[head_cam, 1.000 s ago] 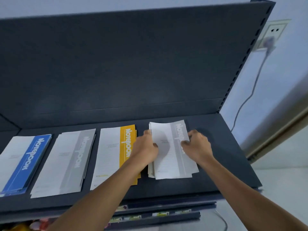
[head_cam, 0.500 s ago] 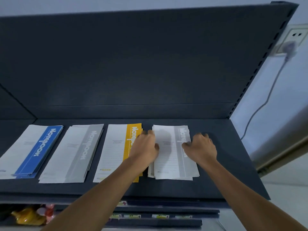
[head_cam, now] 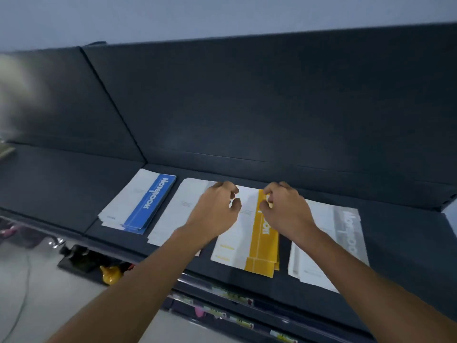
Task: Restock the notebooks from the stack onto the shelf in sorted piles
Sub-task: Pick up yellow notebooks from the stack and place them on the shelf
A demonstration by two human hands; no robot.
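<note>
Four notebook piles lie side by side on the dark shelf [head_cam: 408,256]: a blue-striped pile [head_cam: 146,201] at the left, then a grey-striped pile [head_cam: 178,211], a yellow-striped pile [head_cam: 262,246], and another grey-striped pile [head_cam: 341,233] at the right. My left hand [head_cam: 215,211] hovers over the gap between the left grey pile and the yellow pile, covering part of the grey one. Over the far end of the yellow stripe is my right hand [head_cam: 286,209]. Both hands have loosely curled fingers and hold nothing. The source stack is out of view.
The shelf's dark back panel [head_cam: 247,107] rises behind the piles. Below the shelf edge, lower shelves carry price labels [head_cam: 232,293] and a small yellow toy [head_cam: 111,274]. Grey floor with a thin cable shows at the lower left.
Both hands left the right grey pile and moved left over the yellow pile. The view swung left, so all piles sit further right in frame.
</note>
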